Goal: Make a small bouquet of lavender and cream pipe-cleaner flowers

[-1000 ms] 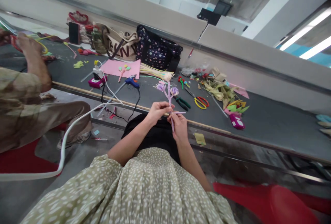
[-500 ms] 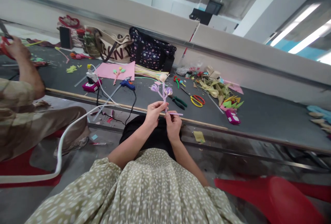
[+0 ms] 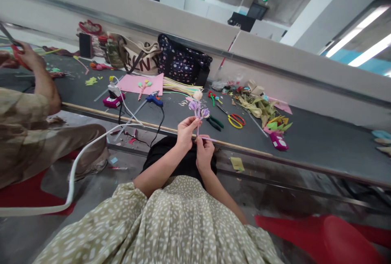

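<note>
A small handmade flower sprig [image 3: 194, 105], with two purple blooms and a cream one on lilac stems, stands upright in front of me at the table's edge. My left hand [image 3: 186, 133] pinches its stems just below the blooms. Lower down, my right hand [image 3: 204, 150] is closed on a lilac strip [image 3: 210, 139] that sticks out to the right from the stem's lower part. Just beyond lie pliers with dark green handles [image 3: 215, 123] and scissors with red and yellow handles [image 3: 235, 121].
On the grey table [image 3: 324, 142] are a blue glue gun [image 3: 154, 100], a pink sheet [image 3: 126, 81], a dotted bag [image 3: 183, 60] and dried husks [image 3: 259, 107]. A white cable [image 3: 73, 166] crosses at left. A co-worker's hand [image 3: 30, 55] holds red-handled scissors there.
The blooms have drawn closer together, and my left hand has moved up the stems. The lilac strip now slants slightly downward to the right. The whole view has shifted a little.
</note>
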Available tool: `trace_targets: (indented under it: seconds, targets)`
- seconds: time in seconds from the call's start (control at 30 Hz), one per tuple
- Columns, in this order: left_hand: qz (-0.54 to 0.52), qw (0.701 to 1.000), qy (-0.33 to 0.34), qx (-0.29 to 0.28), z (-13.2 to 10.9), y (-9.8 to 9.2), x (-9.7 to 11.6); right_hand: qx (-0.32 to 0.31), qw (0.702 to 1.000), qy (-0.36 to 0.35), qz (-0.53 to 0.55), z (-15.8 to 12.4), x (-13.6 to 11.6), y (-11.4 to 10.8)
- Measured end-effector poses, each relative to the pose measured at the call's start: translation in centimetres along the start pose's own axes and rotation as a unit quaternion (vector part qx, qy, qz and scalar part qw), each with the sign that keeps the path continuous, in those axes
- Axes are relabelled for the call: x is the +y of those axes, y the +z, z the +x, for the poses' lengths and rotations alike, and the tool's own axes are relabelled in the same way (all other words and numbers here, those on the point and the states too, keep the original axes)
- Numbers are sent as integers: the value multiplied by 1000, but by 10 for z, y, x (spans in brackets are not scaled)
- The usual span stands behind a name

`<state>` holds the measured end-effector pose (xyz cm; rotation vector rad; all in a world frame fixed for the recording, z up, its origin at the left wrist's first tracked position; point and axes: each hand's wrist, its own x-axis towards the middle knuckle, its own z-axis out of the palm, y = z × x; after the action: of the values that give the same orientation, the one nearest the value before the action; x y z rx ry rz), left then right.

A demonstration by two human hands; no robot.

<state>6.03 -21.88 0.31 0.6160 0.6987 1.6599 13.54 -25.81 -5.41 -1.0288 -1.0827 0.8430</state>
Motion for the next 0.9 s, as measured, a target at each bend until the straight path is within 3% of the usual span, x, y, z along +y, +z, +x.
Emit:
trace_targets:
  seconds: [0.17, 0.37, 0.9]
  targets:
    - [8, 999, 33, -5, 1, 4, 4, -3, 1000, -11, -6, -2, 4, 1]
    - [-28, 999, 26, 12, 0, 8, 6, -10, 1000, -24, -5, -7, 8, 2]
    - [-17, 998, 62, -12, -6, 5, 15, 13, 997, -64, -33, -7, -5, -1]
